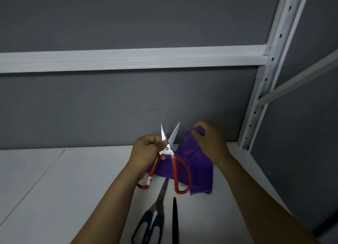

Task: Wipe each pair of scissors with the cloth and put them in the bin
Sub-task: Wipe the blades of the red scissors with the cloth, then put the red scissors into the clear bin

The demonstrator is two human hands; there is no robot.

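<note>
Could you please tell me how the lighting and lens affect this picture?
Head view: dim, bluish light overall; a glare streak on the white horizontal shelf beam; wide-angle perspective slants the white perforated metal upright; the red-handled steel scissors and purple cloth look sharp.

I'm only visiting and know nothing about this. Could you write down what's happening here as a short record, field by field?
Left hand: grips the red-handled scissors near the pivot, blades open, tips up
Right hand: pinches the purple cloth at its top edge
Cloth on blades: not at this moment
Waiting: blue-handled scissors, shut, lying on the white shelf; beside them a slim black object, possibly another pair
Bin: not in view
</note>
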